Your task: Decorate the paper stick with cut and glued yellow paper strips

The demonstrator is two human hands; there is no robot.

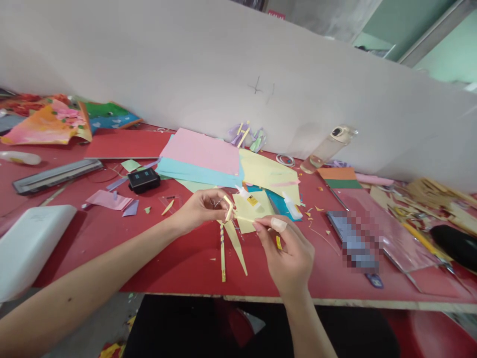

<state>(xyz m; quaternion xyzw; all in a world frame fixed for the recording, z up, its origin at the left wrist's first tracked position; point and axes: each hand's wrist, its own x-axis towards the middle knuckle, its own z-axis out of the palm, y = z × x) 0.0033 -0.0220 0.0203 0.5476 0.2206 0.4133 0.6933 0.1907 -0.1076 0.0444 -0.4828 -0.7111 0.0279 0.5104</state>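
Observation:
My left hand [203,208] is closed in a pinch on a small yellow paper piece [228,209] above the red table [179,258]. My right hand [286,251] pinches a thin yellow paper strip [244,219] that runs toward the left hand's piece. Below the hands lie a long pointed yellow strip [236,246] and a thin rolled stick [222,256]. A yellow sheet [249,211] with a small glue bottle [249,196] on it lies just behind the hands.
Pink [204,151], cyan [194,173] and yellow [268,171] sheets are stacked behind. A black box [144,179], a metal ruler [57,175], a white case [30,246], a clear bottle [328,148], a second glue bottle [291,206] and a phone [354,241] lie around. A white board [223,64] walls the back.

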